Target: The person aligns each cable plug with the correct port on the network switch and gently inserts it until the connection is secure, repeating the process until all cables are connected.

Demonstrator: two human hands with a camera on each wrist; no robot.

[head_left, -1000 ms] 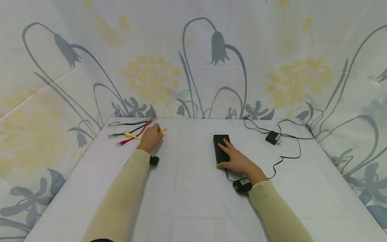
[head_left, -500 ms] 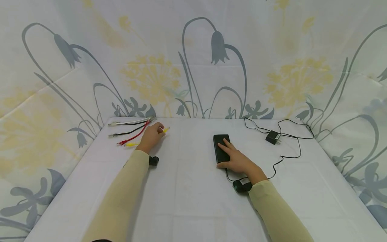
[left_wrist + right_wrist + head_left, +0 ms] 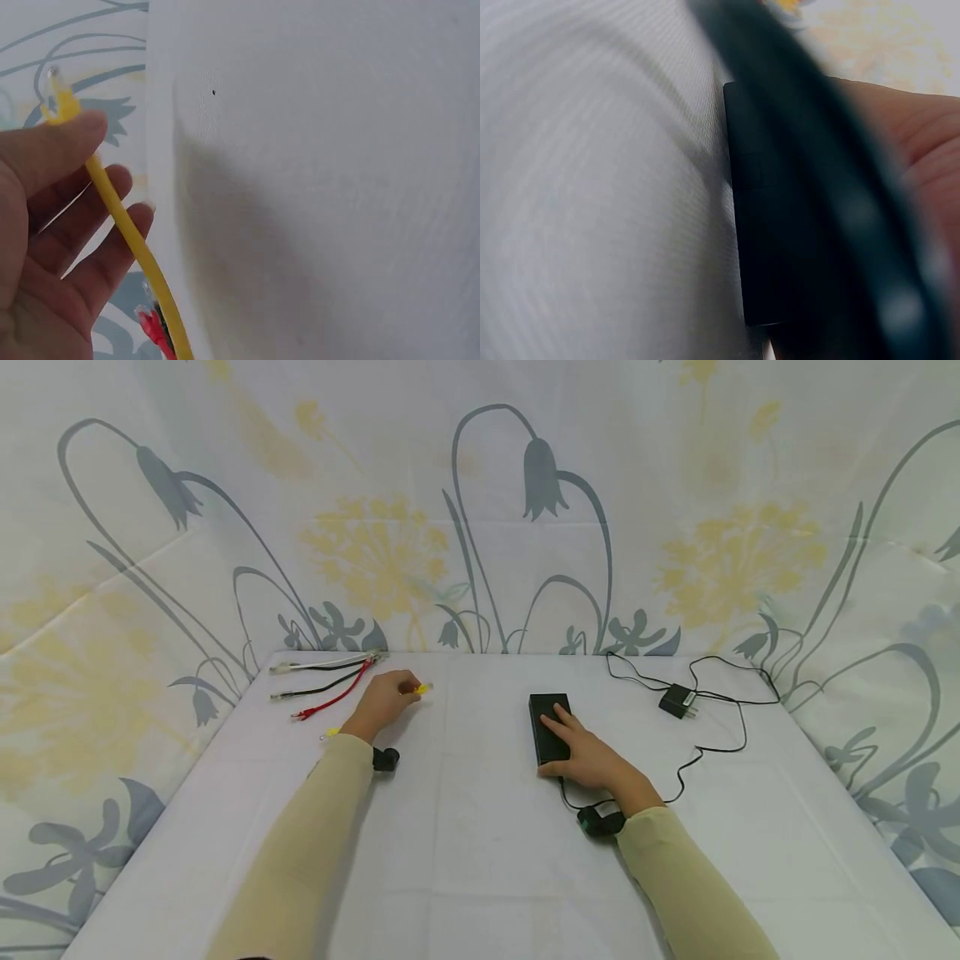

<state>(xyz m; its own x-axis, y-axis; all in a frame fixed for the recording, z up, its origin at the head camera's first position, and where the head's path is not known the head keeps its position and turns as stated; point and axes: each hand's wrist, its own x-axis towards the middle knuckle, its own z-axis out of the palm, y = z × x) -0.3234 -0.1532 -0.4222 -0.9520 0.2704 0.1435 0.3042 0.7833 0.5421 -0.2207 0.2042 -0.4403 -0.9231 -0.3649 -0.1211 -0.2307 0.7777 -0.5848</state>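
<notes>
My left hand [image 3: 384,700] pinches a short yellow network cable [image 3: 129,225] just behind its clear plug [image 3: 54,75]. The thumb lies over the cable in the left wrist view, with the other fingers behind it. The cable's other plug end [image 3: 331,732] shows beside my left sleeve. My right hand [image 3: 588,756] rests on a flat black box [image 3: 544,747], fingers spread across its top and thumb at its near edge. In the right wrist view a blurred dark band crosses in front of the box [image 3: 754,225]. A thin black cord leaves the box's near end.
A red cable [image 3: 343,695], a black cable [image 3: 318,690] and a white one [image 3: 318,663] lie at the table's back left. At the right sit a black power adapter [image 3: 677,701] and its looped cord [image 3: 720,751]. A patterned cloth [image 3: 487,568] hangs behind.
My left hand has shifted right with the yellow cable, drawing it away from the other cables. The right hand and the black box have stayed in place.
</notes>
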